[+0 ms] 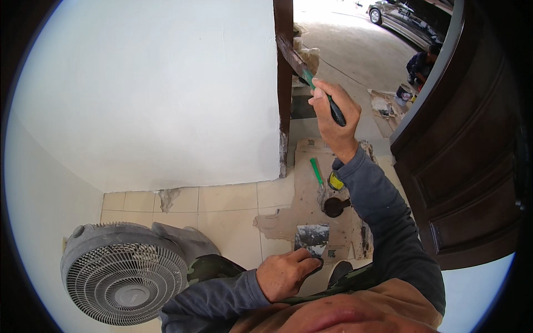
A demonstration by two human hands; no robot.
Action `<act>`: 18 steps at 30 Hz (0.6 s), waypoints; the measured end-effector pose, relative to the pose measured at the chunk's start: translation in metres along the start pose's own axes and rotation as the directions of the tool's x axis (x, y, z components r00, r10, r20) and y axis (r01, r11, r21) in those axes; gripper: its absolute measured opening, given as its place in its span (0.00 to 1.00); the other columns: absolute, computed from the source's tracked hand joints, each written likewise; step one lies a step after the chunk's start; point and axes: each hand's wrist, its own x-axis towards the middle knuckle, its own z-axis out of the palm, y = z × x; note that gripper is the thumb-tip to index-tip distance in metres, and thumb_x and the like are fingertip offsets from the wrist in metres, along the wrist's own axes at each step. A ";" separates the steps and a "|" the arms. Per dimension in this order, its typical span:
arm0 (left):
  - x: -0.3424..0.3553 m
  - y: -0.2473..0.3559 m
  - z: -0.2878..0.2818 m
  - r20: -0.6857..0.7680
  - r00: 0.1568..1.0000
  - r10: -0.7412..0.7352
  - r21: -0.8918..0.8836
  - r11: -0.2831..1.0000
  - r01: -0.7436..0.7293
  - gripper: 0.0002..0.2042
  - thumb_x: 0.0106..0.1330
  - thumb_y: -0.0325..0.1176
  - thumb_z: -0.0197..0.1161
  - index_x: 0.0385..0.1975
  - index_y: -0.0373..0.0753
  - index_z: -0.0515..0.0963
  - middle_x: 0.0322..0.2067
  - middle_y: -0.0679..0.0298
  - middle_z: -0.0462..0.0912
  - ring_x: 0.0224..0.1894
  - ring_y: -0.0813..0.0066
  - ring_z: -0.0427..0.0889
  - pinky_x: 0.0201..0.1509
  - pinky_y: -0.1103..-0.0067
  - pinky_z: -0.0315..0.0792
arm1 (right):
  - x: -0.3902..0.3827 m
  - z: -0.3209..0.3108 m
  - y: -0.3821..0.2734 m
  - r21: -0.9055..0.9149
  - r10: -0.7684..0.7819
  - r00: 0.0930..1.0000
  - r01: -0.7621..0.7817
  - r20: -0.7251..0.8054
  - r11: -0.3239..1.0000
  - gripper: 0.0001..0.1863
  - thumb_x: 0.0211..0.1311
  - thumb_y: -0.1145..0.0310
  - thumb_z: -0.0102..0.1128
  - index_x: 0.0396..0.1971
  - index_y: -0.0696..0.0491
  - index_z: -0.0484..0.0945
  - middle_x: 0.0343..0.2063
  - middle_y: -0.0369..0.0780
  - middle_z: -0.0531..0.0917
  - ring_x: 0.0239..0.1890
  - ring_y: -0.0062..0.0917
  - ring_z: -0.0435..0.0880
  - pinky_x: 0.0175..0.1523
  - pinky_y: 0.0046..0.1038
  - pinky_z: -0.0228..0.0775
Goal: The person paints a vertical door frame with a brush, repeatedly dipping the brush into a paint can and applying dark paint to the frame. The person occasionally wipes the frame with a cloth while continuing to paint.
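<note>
My right hand point(337, 114) is raised and closed around the green and black handle of a paintbrush point(307, 73). Its brown-stained bristles touch the dark brown door frame point(285, 30) at the edge of the white wall. Low in front of my body, my left hand point(285, 275) is closed on a wide putty knife point(312, 237), whose dark blade carries white smears. Below my right forearm, a cardboard sheet point(305, 191) covers part of the floor. On it are a tool with a green handle point(316, 170), a yellow can point(335, 181) and a container of dark brown paint point(334, 207).
A grey fan point(130, 272) stands at the lower left on the tiled floor point(227, 197). At the right is an open dark brown panelled door point(472, 150). Outside, another person point(420, 65) crouches near a paint bucket point(403, 91), and a car point(408, 22) is parked beyond.
</note>
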 end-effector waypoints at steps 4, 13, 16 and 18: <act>0.000 -0.001 0.000 0.007 1.000 -0.001 0.000 1.000 0.001 0.14 0.60 0.24 0.67 0.46 0.37 0.82 0.41 0.59 0.84 0.38 0.55 0.87 0.39 0.68 0.82 | -0.004 -0.001 0.002 -0.010 0.010 1.000 -0.010 0.006 1.000 0.10 0.64 0.80 0.62 0.45 0.60 0.84 0.34 0.43 0.87 0.32 0.23 0.86 0.38 0.25 0.77; 0.000 0.000 0.000 0.011 1.000 -0.003 -0.001 1.000 0.003 0.15 0.59 0.24 0.67 0.47 0.37 0.82 0.40 0.59 0.84 0.38 0.55 0.87 0.39 0.67 0.82 | -0.013 -0.004 0.003 -0.032 0.035 0.997 -0.033 0.062 0.999 0.11 0.70 0.77 0.60 0.49 0.63 0.83 0.40 0.44 0.87 0.36 0.22 0.86 0.40 0.24 0.82; 0.000 0.000 -0.001 0.012 1.000 -0.001 0.001 1.000 0.001 0.15 0.59 0.24 0.67 0.47 0.36 0.82 0.41 0.58 0.84 0.38 0.55 0.87 0.39 0.67 0.82 | -0.015 -0.004 0.002 -0.031 0.038 0.997 -0.037 0.060 0.999 0.11 0.70 0.77 0.60 0.49 0.62 0.83 0.39 0.44 0.87 0.35 0.22 0.86 0.40 0.24 0.82; 0.001 0.000 -0.001 0.003 1.000 0.003 -0.004 1.000 -0.003 0.15 0.59 0.24 0.67 0.47 0.36 0.82 0.41 0.58 0.84 0.38 0.54 0.87 0.39 0.67 0.82 | -0.017 -0.003 0.001 -0.023 0.045 0.998 -0.044 0.038 0.999 0.10 0.66 0.79 0.61 0.46 0.61 0.83 0.34 0.44 0.87 0.33 0.23 0.86 0.38 0.25 0.78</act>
